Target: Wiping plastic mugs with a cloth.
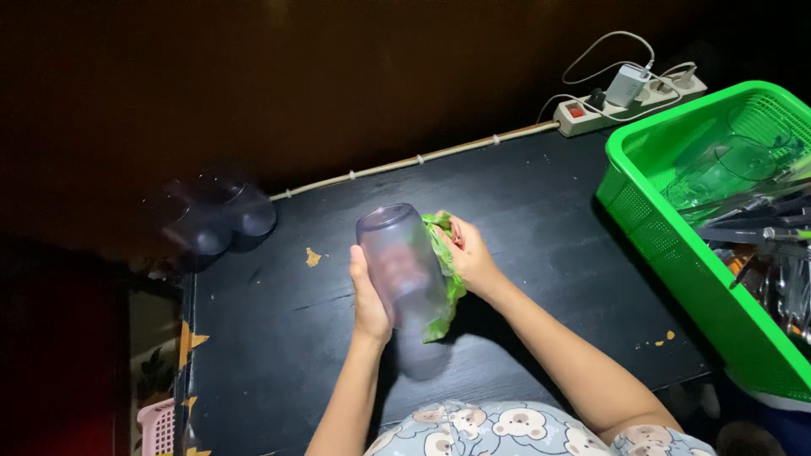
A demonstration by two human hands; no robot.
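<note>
Clear plastic tumbler [402,263] in my hands, held over the black table [541,219], roughly mid-tabletop. Tumbler tilted, one round end pointing up and away from me; can't tell if that's rim or base, it's blurred. My left hand [369,297] is wrapped round its left side, thumb up along the wall, firm grip. My right hand [470,257] is bunched on a green cloth [445,274], pressing it against the tumbler's right side. Cloth runs from near the top end down to the lower edge, tail hanging below. Hands are close together w/ tumbler + cloth between them, not touching each other.

Surroundings: green plastic basket [676,253] at right edge of table, well apart from my hands, w/ clear glassware [718,173] in the far part and cutlery [781,270] piled nearer me. White power strip [629,103] at far right corner, white charger [626,84] plugged in, cables looping off it. Thin cord [414,159] runs from strip along back edge of table. Dark clear containers [211,215] at far left corner, blurry, can't make out details. Few yellow chips in the tabletop finish [313,257] left of the tumbler. Pink basket [155,425] low at left, off the table. My bear-print top [507,429] at bottom of view.
</note>
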